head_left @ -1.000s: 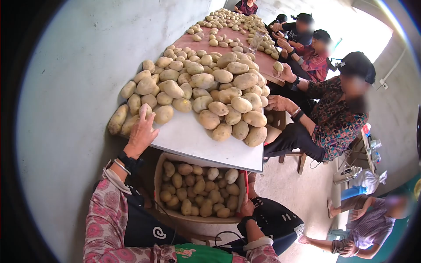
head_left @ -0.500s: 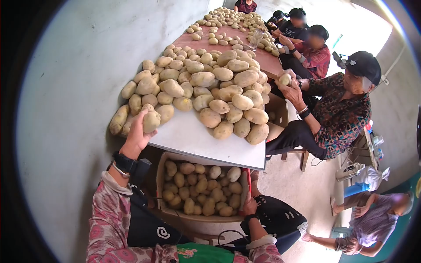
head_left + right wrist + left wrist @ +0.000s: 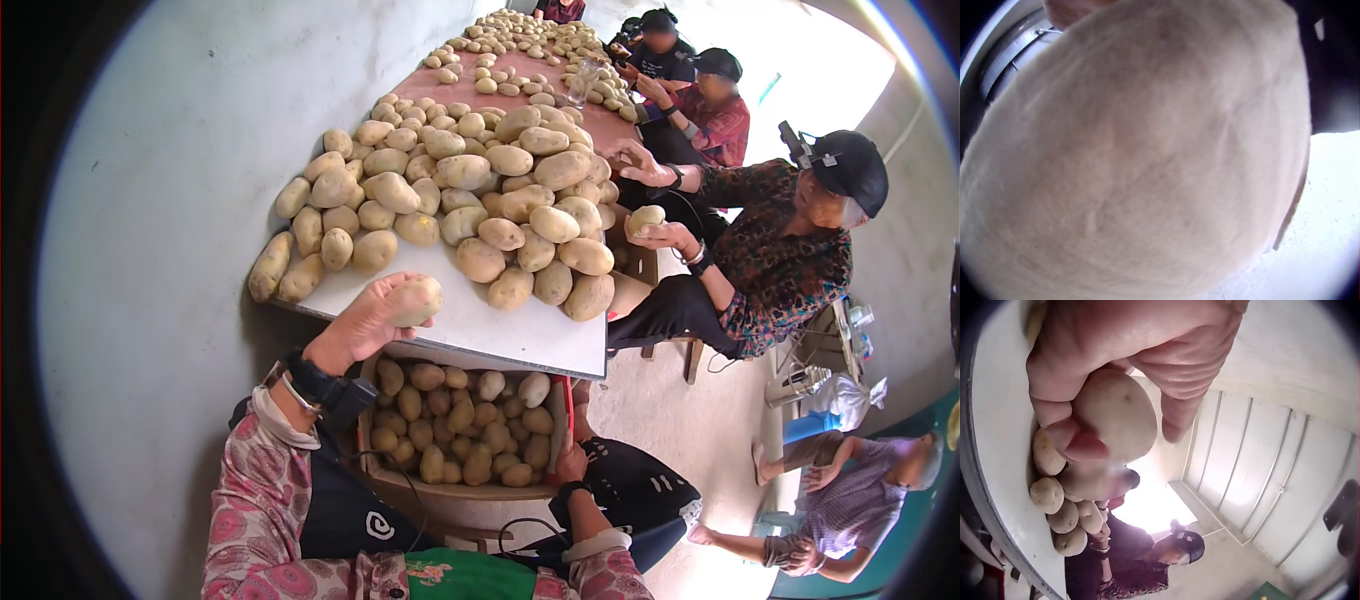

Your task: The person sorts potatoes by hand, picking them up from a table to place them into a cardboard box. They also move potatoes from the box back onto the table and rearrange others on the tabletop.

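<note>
My left hand (image 3: 365,320) holds a potato (image 3: 415,302) above the near edge of the white tabletop (image 3: 440,315). In the left wrist view, fingers and thumb curl about that potato (image 3: 1116,415), whose smooth pale side faces the camera. A large heap of potatoes (image 3: 465,172) covers the tabletop beyond. Below the table edge is a cardboard box (image 3: 364,440) with many potatoes in it. My right hand (image 3: 572,465) grips the right side of this box, by its red edge. In the right wrist view, blurred skin of the right hand (image 3: 1141,150) fills most of the frame.
A red-topped table (image 3: 520,75) with more potatoes continues toward the back. On the right, a seated person (image 3: 775,245) in a patterned shirt holds a potato; several others sit farther along. A wall (image 3: 190,180) rises on the left. Another person (image 3: 860,500) sits at lower right.
My left hand has picked up a potato from the heap's left front and brought it right and toward me. My right hand stays at the box. The neighbouring person's hands have moved apart.
</note>
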The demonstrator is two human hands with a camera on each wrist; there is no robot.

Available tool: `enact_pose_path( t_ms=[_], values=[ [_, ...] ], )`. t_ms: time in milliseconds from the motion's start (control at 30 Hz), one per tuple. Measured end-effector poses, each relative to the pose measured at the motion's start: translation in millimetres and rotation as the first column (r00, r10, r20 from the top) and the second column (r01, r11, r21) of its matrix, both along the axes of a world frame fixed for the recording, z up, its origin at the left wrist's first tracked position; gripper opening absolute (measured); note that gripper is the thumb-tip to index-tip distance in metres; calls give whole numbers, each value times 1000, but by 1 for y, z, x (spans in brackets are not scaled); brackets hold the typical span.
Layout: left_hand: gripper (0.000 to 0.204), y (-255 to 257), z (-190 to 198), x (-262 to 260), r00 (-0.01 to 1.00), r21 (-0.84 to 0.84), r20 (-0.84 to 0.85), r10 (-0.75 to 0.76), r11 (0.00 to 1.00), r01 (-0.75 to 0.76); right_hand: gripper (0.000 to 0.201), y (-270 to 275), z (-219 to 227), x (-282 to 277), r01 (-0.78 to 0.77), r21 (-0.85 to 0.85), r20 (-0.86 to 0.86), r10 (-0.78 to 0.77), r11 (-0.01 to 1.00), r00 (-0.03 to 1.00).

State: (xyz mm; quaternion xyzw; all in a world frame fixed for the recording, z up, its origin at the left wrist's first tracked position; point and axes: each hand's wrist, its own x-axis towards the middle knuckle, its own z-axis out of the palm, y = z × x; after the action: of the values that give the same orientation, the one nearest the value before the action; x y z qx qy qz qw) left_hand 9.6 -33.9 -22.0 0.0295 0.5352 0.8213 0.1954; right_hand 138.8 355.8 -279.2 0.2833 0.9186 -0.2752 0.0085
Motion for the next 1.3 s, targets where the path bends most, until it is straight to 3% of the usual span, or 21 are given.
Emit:
enact_pose_path(
  t_ms=[100, 333, 400, 700, 833, 1033, 1300],
  values=[
    [32, 7, -1, 4, 999, -67, 36, -26, 997, 28, 74, -5, 10, -1, -4, -10, 14, 4, 1000, 1000],
    [29, 10, -2, 1, 993, 4, 90, -77, 997, 77, 74, -7, 16, 0, 1, -14, 26, -1, 1000, 1000],
    [37, 15, 1, 4, 990, 34, 135, 43, 998, -48, 74, -7, 13, 1, -8, -8, 13, 8, 1000, 1000],
    [41, 5, -10, -5, 958, 63, 148, 246, 964, -257, 80, -7, 15, 0, -9, -27, 59, 10, 1000, 998],
    [41, 2, -14, -7, 966, 104, 152, 211, 968, -228, 76, -2, 4, 0, -31, 16, 40, 31, 999, 999],
    [41, 5, -18, -8, 994, 334, 82, 73, 938, -96, 78, 0, 4, -1, -58, -13, 70, 59, 998, 996],
    [41, 7, -15, -9, 997, 380, 60, 40, 923, -59, 78, -4, 13, 1, -85, 19, 30, 85, 996, 996]
  ],
)
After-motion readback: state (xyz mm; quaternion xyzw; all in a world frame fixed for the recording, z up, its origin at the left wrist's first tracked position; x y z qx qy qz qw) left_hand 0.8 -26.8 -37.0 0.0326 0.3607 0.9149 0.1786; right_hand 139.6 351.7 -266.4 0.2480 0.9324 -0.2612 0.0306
